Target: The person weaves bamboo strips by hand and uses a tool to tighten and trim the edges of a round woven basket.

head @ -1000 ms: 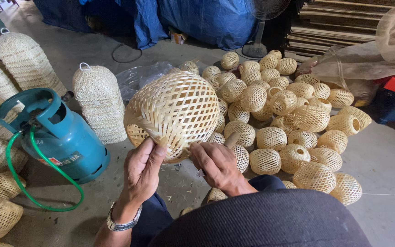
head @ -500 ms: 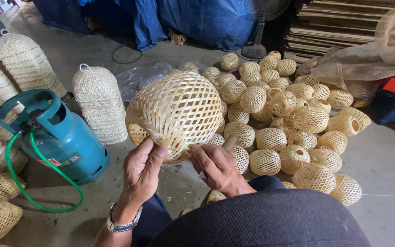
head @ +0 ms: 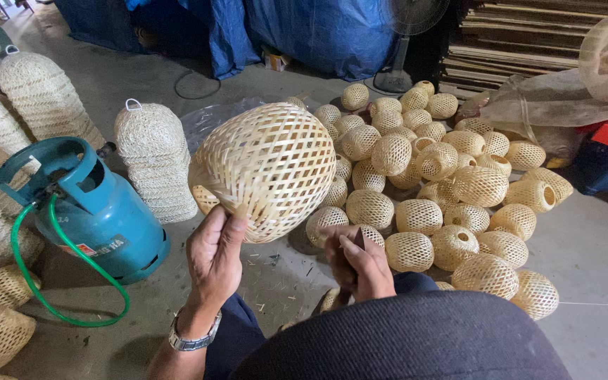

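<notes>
- Concrete floor; heap of small woven balls at two o'clock, blue gas cylinder at nine.
- Our left hand pinches the rim of the large woven bamboo globe, raised at centre.
- Our right hand is curled loosely below, holding nothing we can make out.
- Best to grip lightly: the weave likely crushes.

Woven balls on concrete floor

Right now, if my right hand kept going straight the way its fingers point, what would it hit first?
Most likely the small woven ball just ahead of the right hand, on the floor; the large woven basket hangs above that line. Depth is hard to judge.
</notes>
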